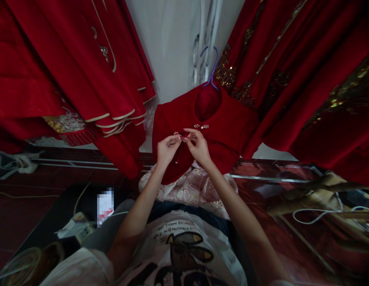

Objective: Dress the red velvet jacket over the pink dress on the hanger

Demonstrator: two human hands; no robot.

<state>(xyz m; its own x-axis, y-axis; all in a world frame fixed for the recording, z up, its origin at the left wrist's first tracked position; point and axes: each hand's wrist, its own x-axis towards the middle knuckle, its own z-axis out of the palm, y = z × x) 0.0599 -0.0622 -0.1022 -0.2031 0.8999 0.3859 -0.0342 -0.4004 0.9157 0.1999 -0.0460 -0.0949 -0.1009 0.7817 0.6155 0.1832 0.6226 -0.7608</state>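
Note:
A red garment (229,133) with a round neckline lies across my lap, still on a purple hanger (214,69). Below its neckline sits a beaded frog button (201,127) with a pearl-like centre. My left hand (168,150) and my right hand (198,147) meet over the garment's front, fingertips pinched together. Between them is another small beaded frog button (182,138), red with pale beads, mostly covered by the fingers. How its parts are joined cannot be made out. Under the garment, a pale shiny patterned cloth (190,186) covers my lap.
Red garments with pale edging (113,79) hang at the left; red garments with gold sequins (292,71) hang at the right. White metal scrollwork (204,39) stands behind. At the lower left are a power strip (83,230) and a blurred-out item (105,206). Wooden pieces with white cord (315,210) lie right.

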